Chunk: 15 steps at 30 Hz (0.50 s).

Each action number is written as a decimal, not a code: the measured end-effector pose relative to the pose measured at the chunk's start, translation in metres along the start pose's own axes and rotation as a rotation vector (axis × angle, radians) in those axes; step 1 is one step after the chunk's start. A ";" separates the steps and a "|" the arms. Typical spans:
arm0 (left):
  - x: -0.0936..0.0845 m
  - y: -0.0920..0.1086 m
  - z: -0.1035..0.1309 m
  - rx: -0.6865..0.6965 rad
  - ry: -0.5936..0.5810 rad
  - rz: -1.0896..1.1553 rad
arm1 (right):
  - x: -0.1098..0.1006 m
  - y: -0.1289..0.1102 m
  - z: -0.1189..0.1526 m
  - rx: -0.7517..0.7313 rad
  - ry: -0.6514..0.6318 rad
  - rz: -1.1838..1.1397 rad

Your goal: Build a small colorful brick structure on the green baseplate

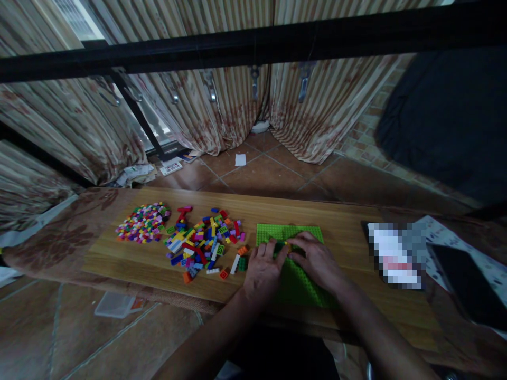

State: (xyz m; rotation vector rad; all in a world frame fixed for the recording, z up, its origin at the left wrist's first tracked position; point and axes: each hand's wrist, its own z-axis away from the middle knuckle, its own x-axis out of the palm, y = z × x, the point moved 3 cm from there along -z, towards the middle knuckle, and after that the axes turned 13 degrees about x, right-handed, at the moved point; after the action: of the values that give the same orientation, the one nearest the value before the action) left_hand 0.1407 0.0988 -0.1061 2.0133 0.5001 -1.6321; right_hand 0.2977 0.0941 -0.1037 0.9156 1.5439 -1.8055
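Note:
A bright green studded baseplate (291, 229) lies on the wooden board. Over its left side is my left hand (264, 268), its fingers bent around a small dark green piece (279, 247) on the plate. My right hand (315, 259) reaches in from the right, thumb and index finger pinched on a small yellow piece (288, 248) beside the dark green one. The fingertips of both hands nearly meet and partly hide these pieces. Just left of my left hand are a white brick (235, 264), a dark green brick (242, 264) and an orange brick (242, 250).
Mixed colourful bricks (202, 237) cover the middle left of the wooden board (130, 258), with a heap of tiny pieces (144, 221) farther left. At the right lie a blurred-out item (394, 256) and a dark phone-like device (469, 282). A black rail (237, 50) crosses above.

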 end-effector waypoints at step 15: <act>0.002 0.001 -0.008 -0.017 -0.060 -0.003 | 0.002 0.009 -0.017 0.015 -0.083 0.019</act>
State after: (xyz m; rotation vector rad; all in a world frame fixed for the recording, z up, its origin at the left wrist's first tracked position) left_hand 0.1481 0.1029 -0.1070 1.9461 0.4938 -1.6792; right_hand 0.3060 0.1096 -0.1124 0.8479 1.4676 -1.8206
